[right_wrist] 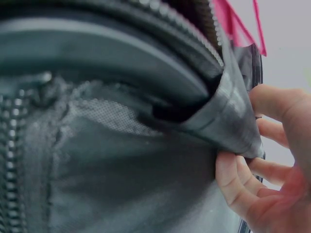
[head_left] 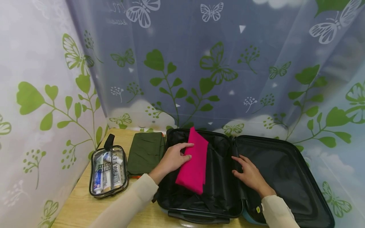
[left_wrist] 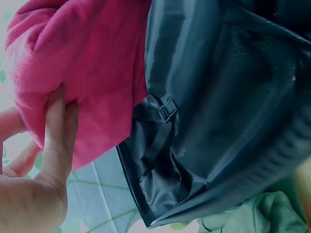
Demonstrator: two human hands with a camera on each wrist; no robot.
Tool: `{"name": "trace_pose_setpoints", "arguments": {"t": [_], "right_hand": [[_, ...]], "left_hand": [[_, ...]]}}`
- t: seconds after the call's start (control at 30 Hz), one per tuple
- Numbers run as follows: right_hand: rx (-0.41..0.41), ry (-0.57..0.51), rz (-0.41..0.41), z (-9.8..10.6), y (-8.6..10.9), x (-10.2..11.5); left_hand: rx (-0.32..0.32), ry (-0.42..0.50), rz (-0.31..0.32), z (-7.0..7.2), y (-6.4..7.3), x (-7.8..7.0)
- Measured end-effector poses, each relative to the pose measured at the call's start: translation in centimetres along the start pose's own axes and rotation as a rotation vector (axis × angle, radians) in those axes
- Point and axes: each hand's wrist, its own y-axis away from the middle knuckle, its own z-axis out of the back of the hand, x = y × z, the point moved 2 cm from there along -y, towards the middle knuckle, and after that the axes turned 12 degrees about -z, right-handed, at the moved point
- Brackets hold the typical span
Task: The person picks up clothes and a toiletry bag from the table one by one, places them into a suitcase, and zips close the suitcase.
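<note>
In the head view my left hand (head_left: 172, 157) holds a folded bright pink cloth (head_left: 196, 164) at its left edge, over the left half of an open black-lined suitcase (head_left: 219, 177). The left wrist view shows fingers (left_wrist: 56, 131) pressed into the folds of this cloth. At the middle hinge side of the suitcase is my right hand (head_left: 249, 174). Up close, its fingertips grip the edge of a black fabric flap (right_wrist: 228, 111) of the lining. What kind of garment the pink cloth is cannot be told.
Left of the suitcase lies a folded dark green cloth (head_left: 145, 152). Beside it is a clear toiletry bag (head_left: 109, 171) holding tubes and bottles. The suitcase's other half (head_left: 279, 177) lies open at right. A patterned curtain (head_left: 182, 63) hangs behind the wooden table (head_left: 74, 205).
</note>
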Motion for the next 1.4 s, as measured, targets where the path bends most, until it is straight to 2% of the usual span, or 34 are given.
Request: {"name": "trace_pose_setpoints", "arguments": {"t": [0.27,0.6,0.93,1.1,1.4], "right_hand": [[-0.023,0.006,0.009,0.0,0.1,0.1],[-0.011,0.009,-0.002,0.0,0.1,0.1],[0.004,0.011,-0.011,0.0,0.1,0.2],[0.008,0.01,-0.014,0.1,0.2,0.3],[-0.003,0.012,-0.005,0.0,0.1,0.3]], "left_hand": [[0.012,-0.018,0.002,-0.4,0.4,1.0],[0.015,-0.114,-0.019,-0.5,0.9,1.9],[0.026,-0.151,0.012,-0.6,1.1,3.1],[0.055,-0.19,0.019,-0.6,1.0,3.6],[0.085,-0.223,0.04,-0.3,1.3,3.7]]}}
